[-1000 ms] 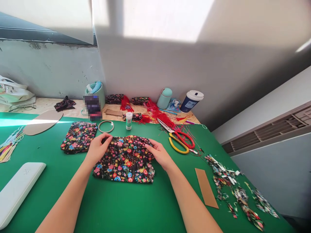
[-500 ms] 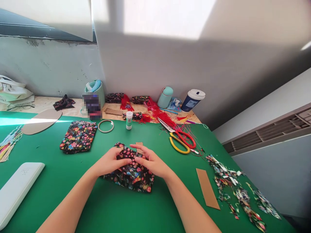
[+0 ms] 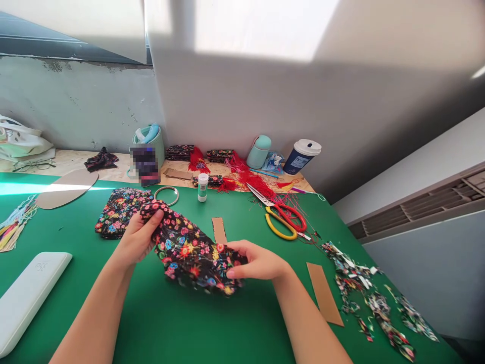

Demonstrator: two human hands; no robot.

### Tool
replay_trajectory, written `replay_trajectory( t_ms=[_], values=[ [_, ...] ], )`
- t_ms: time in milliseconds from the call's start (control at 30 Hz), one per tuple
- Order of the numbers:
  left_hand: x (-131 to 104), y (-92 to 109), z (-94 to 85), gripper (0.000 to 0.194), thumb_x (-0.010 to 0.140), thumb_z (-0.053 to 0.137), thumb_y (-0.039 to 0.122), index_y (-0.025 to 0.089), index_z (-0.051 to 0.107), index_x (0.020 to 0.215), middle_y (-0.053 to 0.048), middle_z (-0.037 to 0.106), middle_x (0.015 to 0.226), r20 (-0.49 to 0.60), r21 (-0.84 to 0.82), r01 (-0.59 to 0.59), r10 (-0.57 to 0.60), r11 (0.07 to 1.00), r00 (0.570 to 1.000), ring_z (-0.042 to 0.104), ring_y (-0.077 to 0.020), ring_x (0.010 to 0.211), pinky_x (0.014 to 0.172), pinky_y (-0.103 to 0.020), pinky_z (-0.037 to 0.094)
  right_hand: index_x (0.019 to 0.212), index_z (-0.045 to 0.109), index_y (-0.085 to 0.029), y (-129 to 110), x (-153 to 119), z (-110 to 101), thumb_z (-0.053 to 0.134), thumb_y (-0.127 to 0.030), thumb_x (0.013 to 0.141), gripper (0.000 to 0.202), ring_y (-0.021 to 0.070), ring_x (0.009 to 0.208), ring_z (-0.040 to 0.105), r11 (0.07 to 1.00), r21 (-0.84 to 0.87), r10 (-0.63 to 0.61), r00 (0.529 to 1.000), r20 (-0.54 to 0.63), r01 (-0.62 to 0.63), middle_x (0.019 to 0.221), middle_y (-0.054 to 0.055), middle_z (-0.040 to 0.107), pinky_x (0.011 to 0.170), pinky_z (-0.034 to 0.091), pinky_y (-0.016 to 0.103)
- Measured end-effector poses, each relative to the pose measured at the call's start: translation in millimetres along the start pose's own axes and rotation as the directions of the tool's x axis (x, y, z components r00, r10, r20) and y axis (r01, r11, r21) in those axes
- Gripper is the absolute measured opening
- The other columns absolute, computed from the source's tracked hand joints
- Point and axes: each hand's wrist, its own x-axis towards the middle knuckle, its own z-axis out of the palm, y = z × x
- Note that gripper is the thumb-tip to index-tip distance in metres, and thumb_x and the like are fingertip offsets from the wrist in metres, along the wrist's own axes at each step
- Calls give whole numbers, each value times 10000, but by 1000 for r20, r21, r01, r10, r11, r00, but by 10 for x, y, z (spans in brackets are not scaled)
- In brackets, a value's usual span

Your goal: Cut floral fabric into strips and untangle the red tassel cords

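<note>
Over green tabletop [image 3: 197,333], hands [image 3: 261,260] pinched closed on black cloth [image 3: 189,247]: slanted, multicoloured floral print.

Black cloth [image 3: 189,247] wears a floral print (red, blue and yellow blooms). The worktop [image 3: 204,328] is mostly green. The scissors [image 3: 270,205] are red and yellow at the handles

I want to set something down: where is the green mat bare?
Bare: green mat between the left forearm and right forearm, nearer than the held floral cloth; also between the white device and left forearm. Crowded: the right edge, with fabric scraps, and the back, around the red tassels.
</note>
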Motion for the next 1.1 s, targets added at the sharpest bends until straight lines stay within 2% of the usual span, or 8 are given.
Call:
replay_trajectory(
  t_ms=[67, 167, 300, 500, 667, 867, 967, 1100],
  values=[
    [-20, 58, -3, 459, 581, 717, 586, 181, 602, 764, 10, 578, 582, -24, 12, 28, -27, 1000, 999, 573, -174, 561, 516, -279, 486, 1040, 658, -173, -25, -69, -28, 784, -367, 631, 470, 166, 799, 634, 996, 86, 3, 1000, -13, -1, 896, 23, 687, 747, 510, 285],
    [45, 56, -49, 410, 691, 616, 580, 179, 599, 780, -15, 625, 657, -11, 226, -33, 36, 974, 999, 604, -206, 676, 617, -306, 498, 913, 669, -182, 0, -83, -106, 818, -366, 580, 408, 172, 790, 649, 994, 111, 43, 978, -205, -21, 853, 11, 693, 756, 508, 291],
    [219, -77, -148, 331, 790, 469, 486, 184, 575, 705, -35, 653, 732, 73, 718, -213, 232, 663, 970, 576, -217, 735, 698, -316, 459, 875, 657, -168, 109, 30, -245, 744, -373, 672, 301, 211, 831, 660, 989, -38, 102, 857, -505, -140, 890, 40, 714, 770, 507, 322],
    [298, -273, -189, 288, 806, 366, 233, 185, 634, 900, -49, 691, 795, 145, 898, -202, 172, 392, 974, 623, -223, 735, 695, -308, 468, 865, 667, -158, 243, 133, -324, 661, -331, 718, 227, 260, 869, 658, 941, -262, 15, 802, -596, -213, 910, 68, 733, 756, 517, 363],
    [294, -350, -190, 470, 733, 347, 56, 143, 596, 1122, -111, 660, 1066, 151, 937, -230, 292, 261, 944, 614, -251, 983, 860, -359, 469, 864, 675, -169, 292, 140, -333, 605, -315, 749, 199, 236, 843, 656, 912, -350, -52, 788, -613, -212, 882, 49, 728, 732, 518, 334],
    [252, -380, -58, 417, 839, 417, 143, 95, 534, 1236, -192, 579, 1131, 225, 960, -280, 539, 20, 812, 527, -330, 1094, 920, -484, 428, 860, 697, -163, 266, 146, -313, 585, -323, 776, 212, 224, 794, 645, 883, -407, -71, 790, -609, -234, 813, 45, 709, 713, 520, 323],
    [190, -449, 71, 412, 872, 447, 227, 132, 500, 1269, -158, 564, 1207, 399, 865, -493, 464, 96, 791, 471, -288, 1214, 1007, -445, 394, 875, 701, -169, 199, 137, -279, 556, -324, 803, 225, 223, 829, 639, 859, -477, -120, 834, -538, -185, 861, 45, 702, 773, 518, 343],
    [112, -592, 162, 630, 877, 453, 469, 145, 347, 1406, -139, 352, 1475, 611, 768, -631, 169, 109, 773, 225, -289, 1397, 1122, -458, 242, 1022, 692, -217, 148, 130, -260, 415, -146, 797, 363, 223, 1063, 591, 832, -554, -212, 910, -356, -22, 1116, 39, 676, 985, 427, 401]
  ],
)
